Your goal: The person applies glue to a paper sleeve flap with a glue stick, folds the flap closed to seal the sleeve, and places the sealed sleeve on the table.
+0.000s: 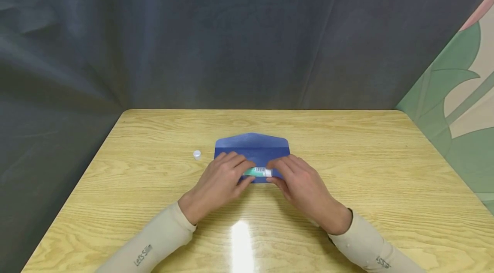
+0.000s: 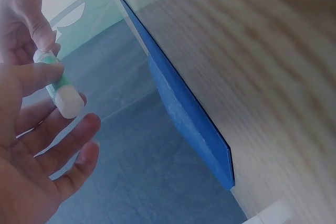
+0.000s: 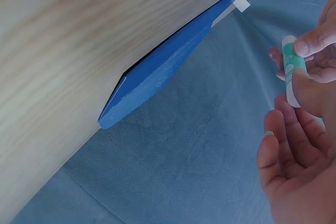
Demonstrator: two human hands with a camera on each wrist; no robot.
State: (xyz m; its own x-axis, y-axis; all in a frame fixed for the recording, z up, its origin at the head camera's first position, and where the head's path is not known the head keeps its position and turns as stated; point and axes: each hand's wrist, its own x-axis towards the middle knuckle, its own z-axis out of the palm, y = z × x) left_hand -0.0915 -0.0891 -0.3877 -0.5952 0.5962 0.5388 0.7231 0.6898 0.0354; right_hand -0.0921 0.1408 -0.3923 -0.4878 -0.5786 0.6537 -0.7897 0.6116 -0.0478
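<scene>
A white and green glue stick [image 1: 257, 172] lies crosswise between my two hands, held above the blue envelope [image 1: 251, 140]. My left hand [image 1: 227, 174] pinches the stick's left part between thumb and fingers. At its other, white end, my right hand [image 1: 302, 178] grips with thumb and fingertips. In the left wrist view the glue stick [image 2: 60, 85] is clear of the table, with the left hand's lower fingers loosely bent beneath it. The envelope's pointed flap is unfolded toward the far side; both hands partly cover its body.
A small white cap [image 1: 197, 154] stands on the wooden table [image 1: 154, 170], left of the envelope. Dark cloth [image 1: 247, 41] hangs behind and to the left. A patterned green cloth [image 1: 463, 136] borders the right side.
</scene>
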